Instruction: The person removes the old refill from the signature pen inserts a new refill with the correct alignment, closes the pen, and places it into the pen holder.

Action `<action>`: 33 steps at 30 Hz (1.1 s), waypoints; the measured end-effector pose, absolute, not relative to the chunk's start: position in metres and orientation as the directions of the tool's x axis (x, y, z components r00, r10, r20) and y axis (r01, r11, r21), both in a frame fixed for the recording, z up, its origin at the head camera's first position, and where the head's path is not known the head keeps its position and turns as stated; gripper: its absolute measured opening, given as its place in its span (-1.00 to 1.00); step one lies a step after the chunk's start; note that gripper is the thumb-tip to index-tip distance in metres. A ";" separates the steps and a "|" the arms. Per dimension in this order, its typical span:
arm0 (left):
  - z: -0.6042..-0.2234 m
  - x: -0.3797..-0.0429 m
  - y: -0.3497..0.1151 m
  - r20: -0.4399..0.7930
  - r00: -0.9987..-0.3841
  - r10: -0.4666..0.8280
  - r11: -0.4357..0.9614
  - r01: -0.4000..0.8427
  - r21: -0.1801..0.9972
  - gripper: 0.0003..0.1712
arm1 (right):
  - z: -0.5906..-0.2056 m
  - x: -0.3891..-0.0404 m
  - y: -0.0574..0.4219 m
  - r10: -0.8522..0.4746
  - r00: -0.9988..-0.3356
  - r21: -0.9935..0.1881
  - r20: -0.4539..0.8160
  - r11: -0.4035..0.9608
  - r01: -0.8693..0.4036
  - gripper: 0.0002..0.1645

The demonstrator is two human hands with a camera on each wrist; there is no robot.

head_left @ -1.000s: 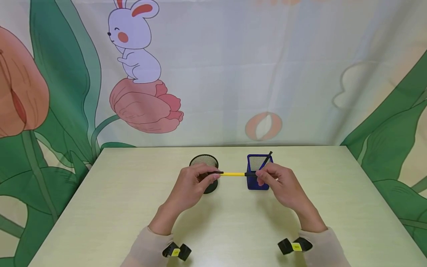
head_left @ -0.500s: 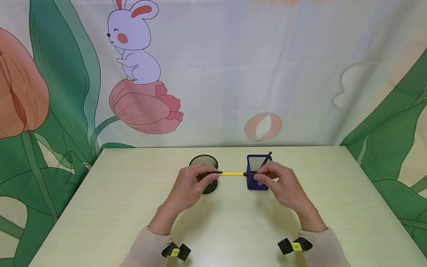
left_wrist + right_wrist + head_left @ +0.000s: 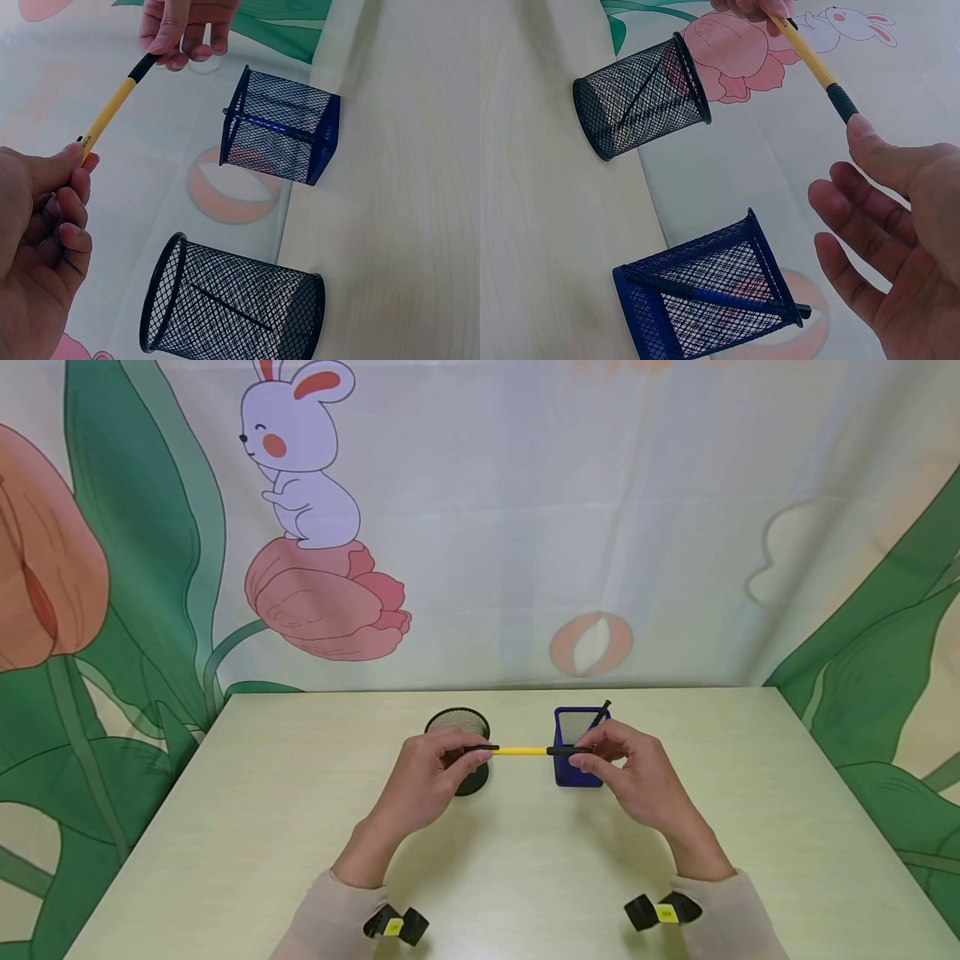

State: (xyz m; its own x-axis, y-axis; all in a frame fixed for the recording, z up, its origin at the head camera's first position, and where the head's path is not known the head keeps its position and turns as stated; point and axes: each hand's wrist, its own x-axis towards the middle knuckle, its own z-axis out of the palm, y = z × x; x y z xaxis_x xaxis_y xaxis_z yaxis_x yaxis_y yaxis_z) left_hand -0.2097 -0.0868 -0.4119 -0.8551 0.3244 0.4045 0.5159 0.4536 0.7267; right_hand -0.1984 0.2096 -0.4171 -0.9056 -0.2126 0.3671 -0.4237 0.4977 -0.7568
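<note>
1. Nearest: two pale sleeves (image 3: pixel 330 917) over the table edge, a black device with a yellow label (image 3: pixel 415 927) at each wrist.
2. Left hand (image 3: pixel 429 777): thumb and fingers pinch the black-clipped end of a slim yellow pen with a ribbed black grip (image 3: pixel 522 751).
3. Right hand (image 3: pixel 637 772): thumb and forefinger pinch the pen's black grip end; remaining fingers loosely bent, clear of it.
4. Pen position: level between both hands, raised above the pale wood-grain table (image 3: pixel 525 877).
5. Behind left hand: round black wire-mesh cup (image 3: pixel 234 300), upright on table.
6. Behind right hand: square blue wire-mesh cup (image 3: pixel 577 771), upright; dark slim pen (image 3: pixel 727 299) leaning inside, end above rim.
7. Farthest: pale fabric backdrop (image 3: pixel 487 527), printed with white rabbit (image 3: pixel 315 510) on pink flower.
</note>
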 end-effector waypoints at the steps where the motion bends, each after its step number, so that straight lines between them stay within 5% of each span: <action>1: -0.412 -0.210 -0.087 0.404 -0.856 0.324 0.454 0.515 0.727 -0.86 | -0.417 -0.198 0.210 -0.212 -0.907 -0.758 0.365 0.498 -0.421 -0.88; 15: -0.413 -0.210 -0.087 0.408 -0.854 0.324 0.446 0.518 0.730 -0.85 | -0.416 -0.198 0.209 -0.198 -0.917 -0.769 0.347 0.499 -0.399 -0.82; 23: -0.411 -0.208 -0.088 0.401 -0.862 0.309 0.435 0.503 0.747 -0.85 | -0.416 -0.198 0.209 -0.197 -0.942 -0.792 0.272 0.510 -0.335 -0.45; 29: -0.410 -0.208 -0.088 0.398 -0.861 0.316 0.433 0.504 0.747 -0.85 | -0.419 -0.200 0.210 -0.220 -0.948 -0.824 0.229 0.474 -0.309 -0.73; 33: -0.409 -0.208 -0.088 0.409 -0.856 0.316 0.432 0.513 0.741 -0.85 | -0.419 -0.201 0.210 -0.229 -0.946 -0.833 0.228 0.457 -0.311 -0.59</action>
State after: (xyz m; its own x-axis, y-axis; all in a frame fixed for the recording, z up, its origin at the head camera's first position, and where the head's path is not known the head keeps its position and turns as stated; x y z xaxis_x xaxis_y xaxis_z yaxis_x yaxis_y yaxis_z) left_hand -0.2083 -0.0878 -0.4088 -0.8562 0.3164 0.4085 0.5134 0.4320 0.7415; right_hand -0.2010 0.2105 -0.4186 -0.9463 -0.2295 0.2278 -0.3114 0.4571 -0.8331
